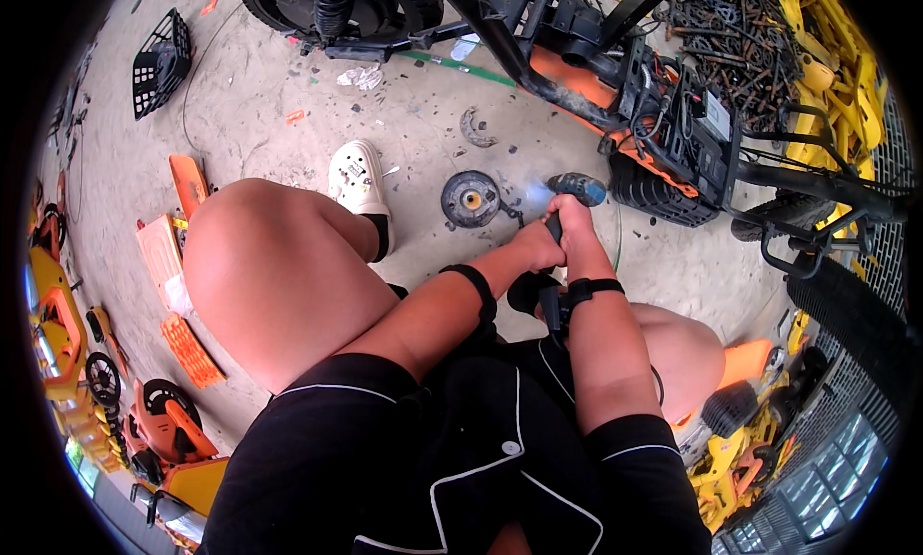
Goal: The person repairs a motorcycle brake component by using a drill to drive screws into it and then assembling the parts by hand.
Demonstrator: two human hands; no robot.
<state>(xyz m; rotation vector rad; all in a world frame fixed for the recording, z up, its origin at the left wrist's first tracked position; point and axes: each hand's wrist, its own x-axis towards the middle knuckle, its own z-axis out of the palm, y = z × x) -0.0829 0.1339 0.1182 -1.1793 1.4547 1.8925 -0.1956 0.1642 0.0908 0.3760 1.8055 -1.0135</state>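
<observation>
Both my hands grip a teal power drill point(577, 189) held low over the concrete floor. My right hand point(575, 223) wraps its handle from the right. My left hand point(536, 245) closes on the same handle from the left, just below. The drill's nose points left toward a round black hub with an orange centre point(470, 198) lying flat on the floor, a short gap away. I am crouched, with my left knee point(274, 266) raised and a white shoe point(357, 177) planted beyond it.
A dismantled black and orange scooter frame point(663, 103) with exposed wiring stands beyond the drill. A curved metal piece point(474, 127) lies on the floor. Orange panels point(178, 257) lie to the left, a black basket point(159, 63) far left, yellow parts point(827, 64) at right.
</observation>
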